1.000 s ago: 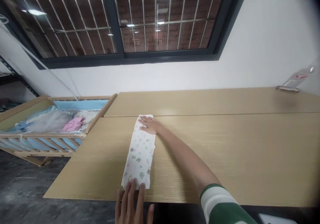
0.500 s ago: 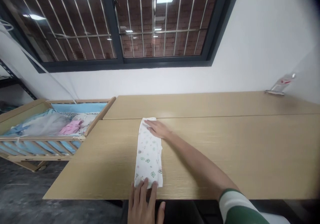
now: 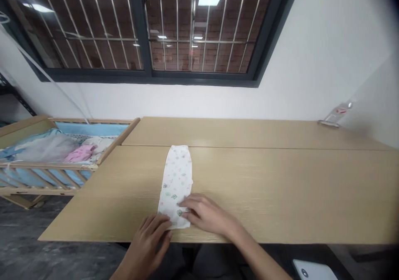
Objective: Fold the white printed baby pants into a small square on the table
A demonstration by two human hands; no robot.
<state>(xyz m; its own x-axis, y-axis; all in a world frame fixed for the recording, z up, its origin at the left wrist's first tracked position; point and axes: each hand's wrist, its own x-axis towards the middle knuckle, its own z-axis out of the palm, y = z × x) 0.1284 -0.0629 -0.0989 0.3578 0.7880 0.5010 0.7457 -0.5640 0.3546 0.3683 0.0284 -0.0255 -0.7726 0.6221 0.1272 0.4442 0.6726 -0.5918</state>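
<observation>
A long folded white cloth (image 3: 177, 176) with small green and pink prints lies lengthwise on the wooden table, its near end close to the front edge. At its lower left corner, my left hand (image 3: 151, 240) rests its fingertips on the fabric, the thumb held apart below them. My right hand (image 3: 207, 215) comes in from the right, fingers and thumb touching the lower right part of the cloth with a gap between them. Neither hand grips it.
The table top (image 3: 264, 188) reaches to the wall under a barred window (image 3: 199, 30). To the left stands a wooden crib (image 3: 118, 147) holding blue bedding and a pink cloth (image 3: 81, 153). A clear packet (image 3: 335, 115) sits at the back right. A white phone-like object (image 3: 313, 269) lies below the front edge.
My right hand has come from the far end of the cloth down to its near right side. The left hand has shifted to the lower left corner. The view has shifted slightly.
</observation>
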